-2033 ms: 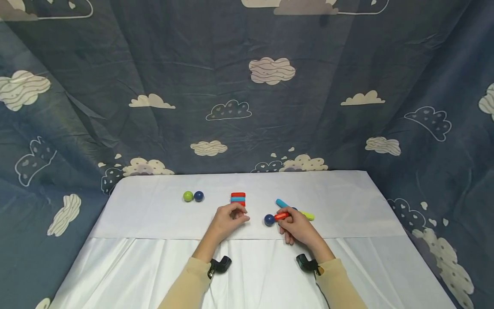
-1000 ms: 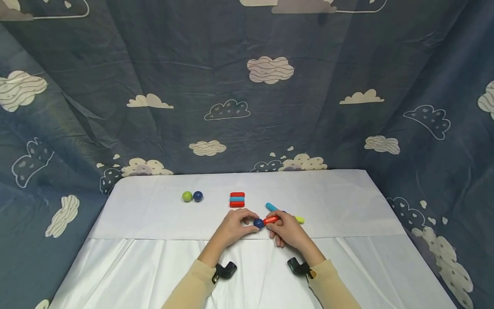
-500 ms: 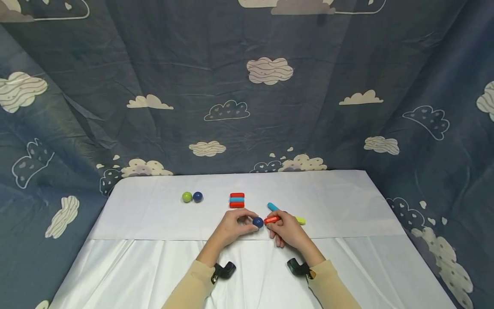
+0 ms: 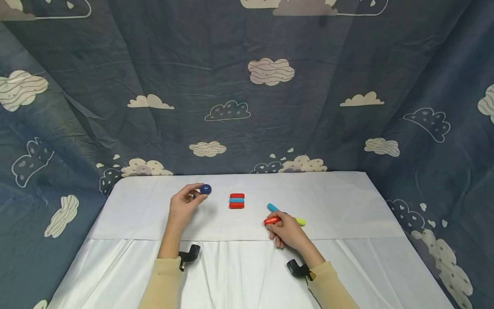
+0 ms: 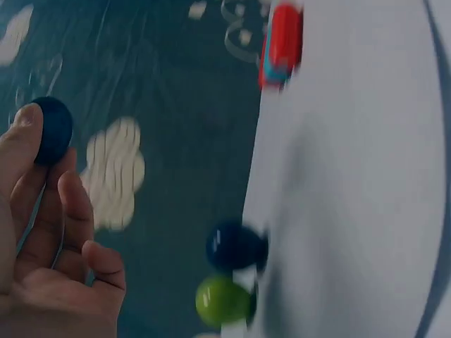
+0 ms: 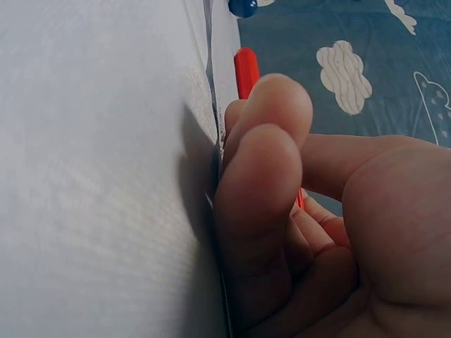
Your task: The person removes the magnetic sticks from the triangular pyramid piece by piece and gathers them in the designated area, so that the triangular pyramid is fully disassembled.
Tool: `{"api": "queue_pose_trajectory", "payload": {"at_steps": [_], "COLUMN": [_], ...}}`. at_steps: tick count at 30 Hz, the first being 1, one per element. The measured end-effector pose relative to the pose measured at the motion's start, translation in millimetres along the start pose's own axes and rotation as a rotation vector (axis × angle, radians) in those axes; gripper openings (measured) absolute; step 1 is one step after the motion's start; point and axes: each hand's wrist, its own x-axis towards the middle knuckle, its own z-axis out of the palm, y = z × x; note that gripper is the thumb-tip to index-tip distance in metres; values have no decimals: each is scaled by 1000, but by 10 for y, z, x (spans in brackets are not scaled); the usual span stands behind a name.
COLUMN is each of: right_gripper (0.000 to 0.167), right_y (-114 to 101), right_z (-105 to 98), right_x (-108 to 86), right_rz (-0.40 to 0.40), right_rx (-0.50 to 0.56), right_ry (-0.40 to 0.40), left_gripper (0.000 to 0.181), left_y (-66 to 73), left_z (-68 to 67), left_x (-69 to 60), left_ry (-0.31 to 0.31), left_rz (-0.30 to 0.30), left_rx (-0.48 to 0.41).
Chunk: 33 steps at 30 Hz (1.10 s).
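My left hand (image 4: 183,209) pinches a dark blue ball (image 4: 206,189) between thumb and fingertips, raised above the far left of the table. Below it in the left wrist view, a second dark blue ball (image 5: 232,246) sits beside a green ball (image 5: 222,301); the head view mostly hides this pair behind the hand. My right hand (image 4: 287,229) pinches a short red stick (image 4: 272,220), its end poking past the fingers. Right behind that hand lie a light blue stick (image 4: 272,207) and a yellow-green stick (image 4: 300,221); whatever joins them is largely covered.
Two red sticks with a light blue stick (image 4: 237,200) between them lie side by side mid-table. A white cloth covers the table (image 4: 339,201). Dark cloud-patterned fabric (image 4: 231,86) hangs behind and along both sides.
The dark blue ball has come off the end of the red stick. My left hand has carried it left and away from me. The right hand stays with the red stick.
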Motion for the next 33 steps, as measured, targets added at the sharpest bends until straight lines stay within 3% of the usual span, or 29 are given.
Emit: {"api": "queue_pose_trajectory", "payload": {"at_steps": [3,6,14,20,29,33], "right_gripper": [26,25,26,26,26,27], "right_y": [4,10,9,15,4,-1], "right_z": [-2,1,-2,-4,4,1], "right_x": [-2,-2,7,7,-1,-7], "right_rz": [-5,-5,2,8,10,4], "right_rx": [1,3,1,7,1,3], "right_ry": [1,1,10,4,8,6], "left_gripper": [34,35,36,36,41,42], "left_y": [-128,-268,-590,-724,-700,-701], "left_z": [-227,-359,-386,-371,-357,-345], "left_x": [39,59,70,111,103,110], "left_ry": [155,270,399,381,280,266], "left_rz": [-84,-133,-233,-261,-330,-318], "left_rx": [-26,-34,53,191,355,384]}}
